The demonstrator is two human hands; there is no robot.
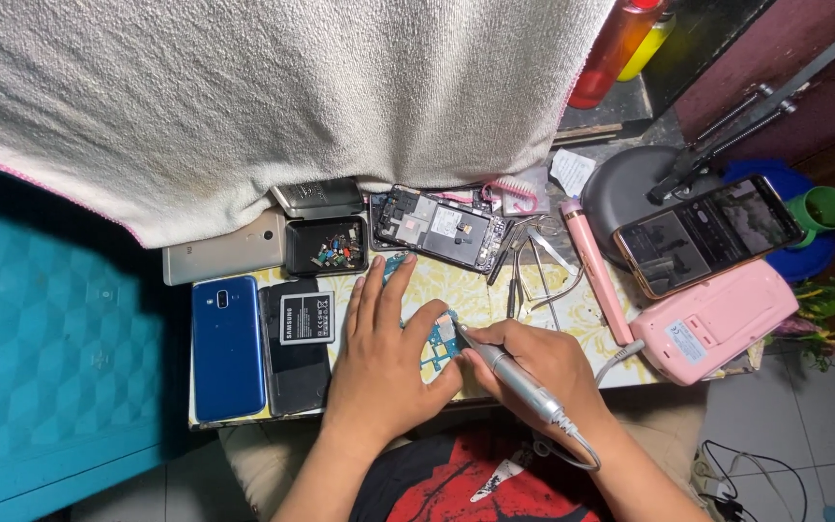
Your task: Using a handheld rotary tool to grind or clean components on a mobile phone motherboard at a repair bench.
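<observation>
My left hand (384, 362) lies flat on the small table, fingers spread, pressing down a blue-green phone circuit board (440, 340). In my right hand (543, 362) I grip a slim silver pen-shaped tool (509, 372) with a cable at its rear; its tip touches the top of the board. An opened phone with its insides showing (442, 228) rests just beyond the hands. Tweezers and thin metal tools (532, 263) lie to its right.
A blue phone (228, 346), a dark phone with a battery on it (298, 343), a silver phone (224, 253) and a black tray of small parts (326, 246) sit left. A pink device (717, 319), pink pen-like stick (596, 273) and lit phone (707, 232) sit right. A towel (273, 97) hangs over the back.
</observation>
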